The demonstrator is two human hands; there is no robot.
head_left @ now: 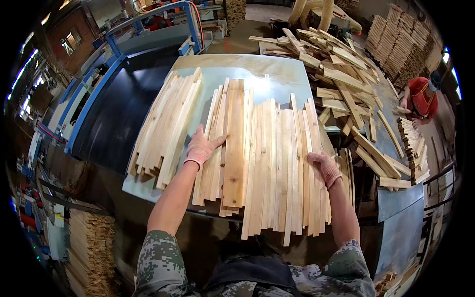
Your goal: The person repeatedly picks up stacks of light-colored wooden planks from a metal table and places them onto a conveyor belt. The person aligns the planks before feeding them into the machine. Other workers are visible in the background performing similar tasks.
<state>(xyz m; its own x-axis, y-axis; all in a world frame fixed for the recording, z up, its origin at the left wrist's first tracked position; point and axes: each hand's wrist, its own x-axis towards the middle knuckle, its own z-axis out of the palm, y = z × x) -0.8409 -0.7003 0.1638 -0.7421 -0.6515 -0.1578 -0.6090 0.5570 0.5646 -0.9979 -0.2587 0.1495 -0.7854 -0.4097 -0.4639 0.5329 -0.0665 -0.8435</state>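
Observation:
A row of pale wooden strips (267, 163) lies side by side on a smooth light table (247, 63), their near ends jutting unevenly past its front edge. One wider, darker board (233, 148) lies among them. My left hand (202, 147), in a pinkish knit glove, rests at the row's left side with thumb and fingers spread. At the right side, my right hand (326, 167), gloved the same way, lays its outstretched fingers over the outermost strips. Left of my left hand is a separate bundle of strips (168, 123), apart from the row.
A dark conveyor belt (123, 104) with a blue frame (94, 106) stands at left. Loose boards (346, 84) are heaped on the right, beyond which a person in red (423, 99) works. Stacked wood (91, 247) stands at lower left, more (401, 44) at far right.

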